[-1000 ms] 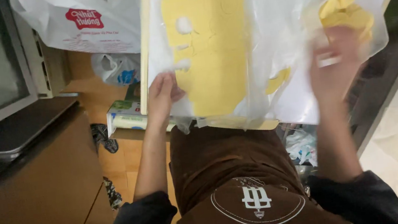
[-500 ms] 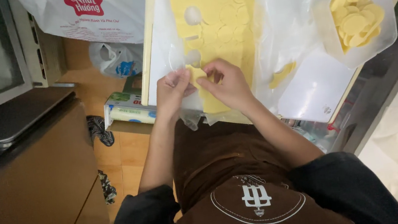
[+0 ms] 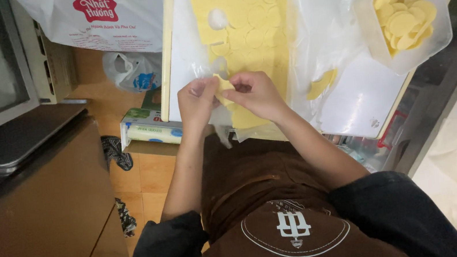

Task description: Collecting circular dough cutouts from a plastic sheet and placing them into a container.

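So, hands: L hand (image 3: pixel 197 100) + R hand (image 3: pixel 253 92) together, pinching dough piece (image 3: pixel 223 84).
Dough piece: over near edge of dough sheet (image 3: pixel 246 33).
Cut rounds (image 3: pixel 404 8): in tub, right of dough sheet.

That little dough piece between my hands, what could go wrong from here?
1. The dough piece is pinched between the left hand and right hand; being thin, it may tear or stretch.
2. The hands work right above the dough sheet, so a slip could dent its scored circles.
3. The plastic film lies loosely wrinkled nearby and could catch on the fingers.
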